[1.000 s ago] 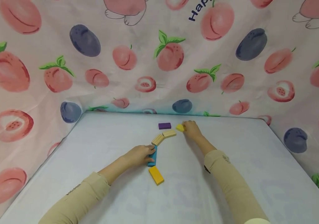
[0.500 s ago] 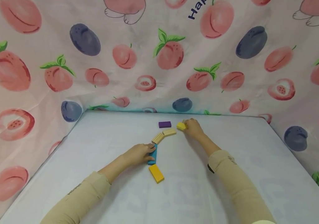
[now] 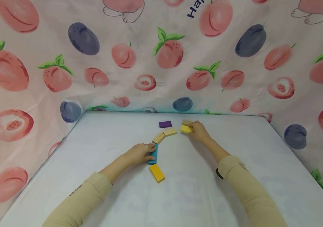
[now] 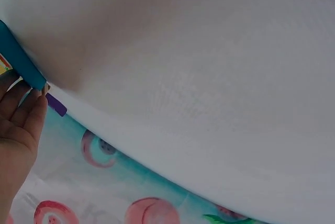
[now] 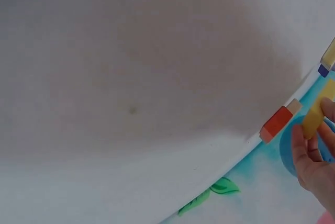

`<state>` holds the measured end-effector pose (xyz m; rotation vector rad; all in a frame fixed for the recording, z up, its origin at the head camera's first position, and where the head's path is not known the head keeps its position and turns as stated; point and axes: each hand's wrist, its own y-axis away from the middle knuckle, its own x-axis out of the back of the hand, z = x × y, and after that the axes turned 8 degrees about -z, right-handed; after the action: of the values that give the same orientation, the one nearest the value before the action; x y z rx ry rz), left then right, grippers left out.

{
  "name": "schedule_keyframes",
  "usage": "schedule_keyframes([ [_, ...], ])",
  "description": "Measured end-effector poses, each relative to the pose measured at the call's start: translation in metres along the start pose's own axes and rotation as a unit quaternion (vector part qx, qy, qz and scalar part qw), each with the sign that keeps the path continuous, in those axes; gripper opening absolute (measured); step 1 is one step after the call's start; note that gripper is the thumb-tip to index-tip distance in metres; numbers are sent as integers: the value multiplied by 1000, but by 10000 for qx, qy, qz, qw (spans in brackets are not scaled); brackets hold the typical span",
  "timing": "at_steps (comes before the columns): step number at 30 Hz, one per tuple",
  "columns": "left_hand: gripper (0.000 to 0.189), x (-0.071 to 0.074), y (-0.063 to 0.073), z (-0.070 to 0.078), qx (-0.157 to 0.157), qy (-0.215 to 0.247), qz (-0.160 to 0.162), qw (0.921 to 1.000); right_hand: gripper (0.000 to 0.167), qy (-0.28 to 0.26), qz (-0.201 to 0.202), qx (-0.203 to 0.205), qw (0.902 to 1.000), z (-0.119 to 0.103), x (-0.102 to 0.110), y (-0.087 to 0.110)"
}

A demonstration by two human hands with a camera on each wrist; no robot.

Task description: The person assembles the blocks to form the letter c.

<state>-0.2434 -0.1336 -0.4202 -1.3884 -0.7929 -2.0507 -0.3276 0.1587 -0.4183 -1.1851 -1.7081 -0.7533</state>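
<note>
My left hand [image 3: 139, 154] grips the blue wooden block [image 3: 154, 154], with fingers toward its far end and the thumb near its close end. In the left wrist view, fingertips meet the edge of that blue block [image 4: 21, 59]. Farther back on the right, my right hand [image 3: 200, 131] holds a yellow block [image 3: 185, 129]. The right wrist view shows this yellow block [image 5: 315, 115] pinched between thumb and fingers. Just behind it is a plain wood block [image 3: 187, 122]. A red block [image 5: 276, 124] shows beyond the fingers in the right wrist view; the right hand hides it from the head view.
Two plain blocks, one ridged [image 3: 158, 138] and one paler [image 3: 170, 131], curve away from the blue block's far end. An orange-yellow block [image 3: 157, 173] lies at its near end. Behind them sits a purple block [image 3: 165, 124]. Fruit-printed cloth [image 3: 147, 56] rises at the table's back edge.
My right hand has shifted slightly right with the yellow block, and the plain block behind it has come into view. My left hand stays on the blue block.
</note>
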Motion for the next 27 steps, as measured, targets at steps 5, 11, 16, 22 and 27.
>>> schedule_keyframes([
  [5, 50, 2, -1, -1, 6, -36, -14, 10000, 31, -315, 72, 127, 9994, -1, 0, 7],
  [11, 51, 4, -2, 0, -4, -81, -42, 10000, 29, -623, -31, 386, 9973, -6, 4, 18],
  [16, 50, 7, -1, 2, 13, -132, -62, 9999, 27, -727, 2, 806, 9941, -15, 7, 28],
  [22, 50, 6, -1, 3, -44, -258, -35, 9997, 27, -907, -152, 1252, 9879, -28, 5, 44],
  [27, 51, 6, 0, 2, -36, -343, -73, 9994, 28, -985, -301, 1291, 9863, -39, 3, 57],
])
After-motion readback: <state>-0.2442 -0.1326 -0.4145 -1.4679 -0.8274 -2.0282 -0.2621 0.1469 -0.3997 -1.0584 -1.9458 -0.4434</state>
